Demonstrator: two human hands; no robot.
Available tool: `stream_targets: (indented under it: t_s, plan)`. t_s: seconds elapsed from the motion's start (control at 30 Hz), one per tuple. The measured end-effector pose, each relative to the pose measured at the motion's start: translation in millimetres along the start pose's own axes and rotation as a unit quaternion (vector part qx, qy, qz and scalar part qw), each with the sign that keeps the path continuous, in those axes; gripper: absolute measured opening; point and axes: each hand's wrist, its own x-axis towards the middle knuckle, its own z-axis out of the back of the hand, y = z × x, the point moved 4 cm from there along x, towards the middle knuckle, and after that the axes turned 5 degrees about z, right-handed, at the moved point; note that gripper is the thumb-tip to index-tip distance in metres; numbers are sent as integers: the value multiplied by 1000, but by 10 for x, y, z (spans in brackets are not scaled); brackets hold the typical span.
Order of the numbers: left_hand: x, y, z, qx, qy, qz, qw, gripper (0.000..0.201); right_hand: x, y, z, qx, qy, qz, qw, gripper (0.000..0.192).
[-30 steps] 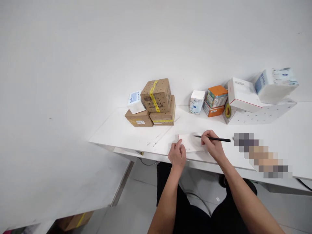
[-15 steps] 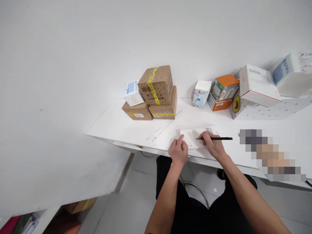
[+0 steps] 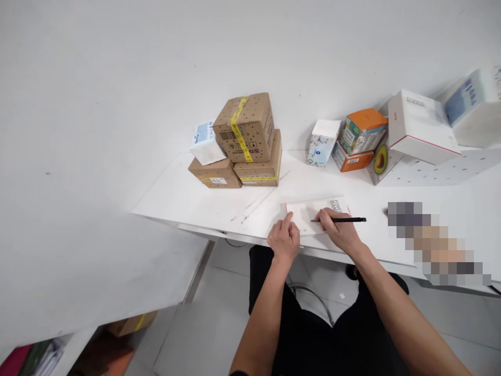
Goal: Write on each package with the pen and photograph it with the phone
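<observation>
On the white desk, near its front edge, lies a flat white box [image 3: 299, 211] printed with "POWER BANK". My left hand [image 3: 284, 239] holds the box's left end, index finger reaching onto its top and the other fingers curled. A slim black pen [image 3: 349, 220] is pinched in my right hand [image 3: 340, 230] above the same box. Its tip points left and is close to the box's surface; whether it touches I cannot tell. My right hand covers part of the box's right side.
Brown cartons [image 3: 245, 130] with yellow tape are stacked at the back left beside a white tissue pack [image 3: 207, 143]. Another white pack [image 3: 323, 143], orange boxes [image 3: 364, 130] and a white box [image 3: 422, 125] stand back right. A pixelated patch [image 3: 434, 243] covers something at right.
The view has shifted slightly. The pen and my right hand have moved a little left over the box, uncovering more of its lettering. My left hand keeps its place at the box's left end.
</observation>
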Motion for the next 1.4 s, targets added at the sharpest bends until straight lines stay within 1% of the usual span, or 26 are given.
stream_targets:
  t_s: [0.13,0.3,0.37,0.43,0.53,0.6,0.63,0.67,0.7,0.73,0.8,0.87,0.9,0.97,1.0,1.07,1.1,1.17,1.2,1.27,1.3,1.37,1.4]
  plan:
    - [-1,-10,10,0,-15,-12,1000,31,1,0,5,0,-9,-3,1000,41]
    - [-9,0,-3,11,-13,-14,1000,32,1,-20,-1,14,-6,-4,1000,40]
    - [-10,5,-10,19,-10,-18,1000,32,-5,-27,4,35,-27,-5,999,39]
    - [-10,7,-10,24,-12,-22,999,32,-25,-38,48,61,-78,-3,995,38]
    - [-10,8,-6,24,-14,-26,999,33,-102,-114,237,76,-194,-11,978,35]
    - [-11,11,-6,20,-11,-26,999,33,-191,-216,454,37,-282,-20,959,32]
    - [-13,13,-6,18,-10,-25,999,33,-241,-274,577,-3,-318,-21,948,29]
    - [-14,16,-6,15,-11,-25,1000,33,-284,-331,695,-54,-337,-17,940,26]
    - [-15,19,-7,13,-11,-25,1000,33,-315,-385,798,-113,-333,-8,936,23]
    - [-16,22,-9,11,-11,-25,1000,33,-329,-434,873,-175,-302,9,937,22]
    - [-18,28,-13,11,-14,-25,1000,33,-332,-519,928,-298,-185,58,935,30]
    - [-17,29,-15,13,-21,-28,999,33,-332,-591,898,-403,-74,93,907,40]
    - [-17,28,-15,13,-23,-30,999,33,-328,-619,870,-447,-38,97,888,43]
    - [-17,26,-13,11,-27,-36,999,33,-305,-654,806,-507,1,88,858,46]
    - [-17,26,-12,9,-27,-38,999,33,-290,-660,775,-523,11,82,848,47]
    - [-18,29,-11,6,-25,-40,999,33,-270,-660,741,-533,19,75,843,48]
    - [-18,32,-11,5,-24,-41,999,33,-274,-657,753,-532,10,70,844,48]
    - [-17,41,-14,3,-22,-38,999,33,-329,-659,850,-522,-31,47,851,47]
    - [-15,47,-16,2,-21,-35,999,33,-386,-671,933,-516,-60,23,854,46]
    - [-10,56,-24,1,-22,-27,999,33,-560,-731,1135,-503,-118,-58,854,49]
    - [-7,59,-28,2,-23,-24,999,33,-668,-779,1235,-496,-139,-108,850,56]
    - [-2,57,-35,7,-24,-20,999,33,-880,-888,1393,-476,-157,-193,843,72]
    - [1,55,-38,9,-24,-19,1000,33,-963,-940,1440,-463,-152,-213,847,75]
